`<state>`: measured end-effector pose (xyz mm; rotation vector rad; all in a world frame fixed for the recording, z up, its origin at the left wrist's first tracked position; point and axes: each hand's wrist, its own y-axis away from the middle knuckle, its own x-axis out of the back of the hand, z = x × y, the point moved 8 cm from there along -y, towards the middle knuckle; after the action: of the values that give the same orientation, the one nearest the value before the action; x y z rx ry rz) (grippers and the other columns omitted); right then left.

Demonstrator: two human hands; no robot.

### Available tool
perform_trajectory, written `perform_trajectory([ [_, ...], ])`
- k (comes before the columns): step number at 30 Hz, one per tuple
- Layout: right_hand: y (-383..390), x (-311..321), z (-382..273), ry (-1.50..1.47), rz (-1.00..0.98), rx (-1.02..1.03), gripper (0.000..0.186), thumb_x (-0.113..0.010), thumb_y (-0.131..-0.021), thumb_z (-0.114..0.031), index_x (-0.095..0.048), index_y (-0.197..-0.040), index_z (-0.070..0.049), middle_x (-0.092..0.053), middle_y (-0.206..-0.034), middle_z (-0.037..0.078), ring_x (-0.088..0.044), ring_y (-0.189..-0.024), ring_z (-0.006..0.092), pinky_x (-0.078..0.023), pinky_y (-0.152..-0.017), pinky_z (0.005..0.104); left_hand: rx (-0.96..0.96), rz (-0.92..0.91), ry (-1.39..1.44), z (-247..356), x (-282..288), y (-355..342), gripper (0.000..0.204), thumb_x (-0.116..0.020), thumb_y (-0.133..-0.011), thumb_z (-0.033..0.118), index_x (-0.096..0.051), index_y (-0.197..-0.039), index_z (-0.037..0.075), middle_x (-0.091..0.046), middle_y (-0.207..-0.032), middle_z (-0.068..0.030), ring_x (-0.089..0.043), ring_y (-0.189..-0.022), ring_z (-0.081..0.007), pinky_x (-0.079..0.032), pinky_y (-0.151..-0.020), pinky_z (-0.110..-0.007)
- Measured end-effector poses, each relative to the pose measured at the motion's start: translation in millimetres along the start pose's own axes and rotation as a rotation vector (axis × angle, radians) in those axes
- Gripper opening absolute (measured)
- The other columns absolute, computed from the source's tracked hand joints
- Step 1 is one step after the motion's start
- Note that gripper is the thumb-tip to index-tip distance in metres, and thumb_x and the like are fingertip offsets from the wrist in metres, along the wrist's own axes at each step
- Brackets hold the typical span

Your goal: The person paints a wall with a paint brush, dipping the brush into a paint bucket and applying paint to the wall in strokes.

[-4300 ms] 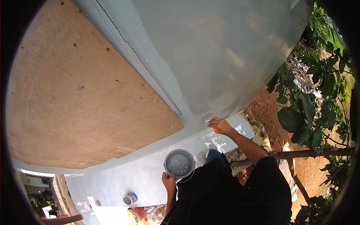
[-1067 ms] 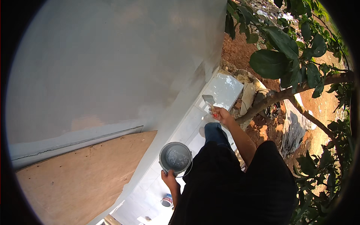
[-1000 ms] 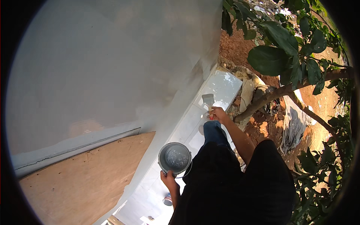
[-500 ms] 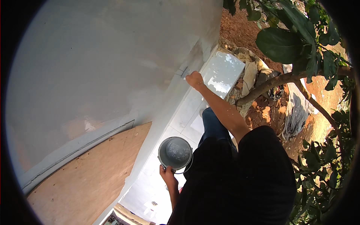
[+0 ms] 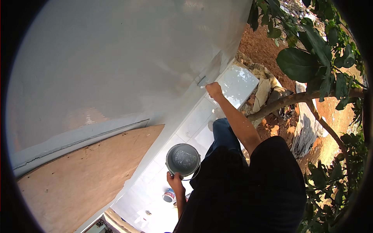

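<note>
My left hand [image 5: 176, 183] grips the rim of a grey paint bucket [image 5: 170, 156], fingers partly hidden by it. The bucket hangs in front of my body, its wire handle folded down, with pale paint on its inside bottom. Ahead, my right arm is stretched out, and my right hand [image 5: 214, 90] is closed around a paintbrush [image 5: 202, 81]. The bristle end meets the lower part of the grey painted wall [image 5: 101, 58], just above the tiled floor. A darker, wet-looking patch shows on the wall near the brush.
A bare wooden board [image 5: 89, 171] leans along the wall at left. Below lies a white tiled floor [image 5: 188, 126], with a small paint tin [image 5: 168, 195] on it. A pale raised slab [image 5: 237, 83] borders rubble and red soil. At right, a tree branch [image 5: 283, 103] and large leaves hang close.
The view has shifted, so the wall and board appear moved. My right hand sits slightly lower and to the right, with the brush now plainer against the wall. The paint tin has come into view.
</note>
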<state>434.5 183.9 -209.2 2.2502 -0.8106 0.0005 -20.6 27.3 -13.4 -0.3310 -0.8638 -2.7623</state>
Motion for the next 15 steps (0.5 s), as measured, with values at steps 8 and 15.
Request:
perform_trajectory([
  [8,118,38,-65,-0.449,-0.306,0.047,0.017,-0.058,-0.086,-0.016,-0.062,-0.089,0.000,-0.049,-0.059,0.001,-0.035,-0.041,0.0079,-0.026,-0.038,0.0262,-0.041,0.017,-0.067,-15,11,-9,0.012,-0.057,-0.074,-0.003,-0.048,-0.080,0.003,-0.051,-0.068,-0.0006,-0.042,-0.057,-0.0065,-0.034,-0.051,-0.025],
  [15,67,21,38,-0.303,-0.287,-0.132,0.018,-0.057,-0.085,-0.016,-0.063,-0.081,0.001,-0.048,-0.059,0.001,-0.039,-0.042,0.0101,-0.029,-0.037,0.0278,-0.017,0.060,-0.059,-27,11,-11,0.017,-0.058,-0.073,-0.002,-0.044,-0.079,0.005,-0.046,-0.066,-0.0004,-0.041,-0.056,-0.0073,-0.035,-0.050,-0.025],
])
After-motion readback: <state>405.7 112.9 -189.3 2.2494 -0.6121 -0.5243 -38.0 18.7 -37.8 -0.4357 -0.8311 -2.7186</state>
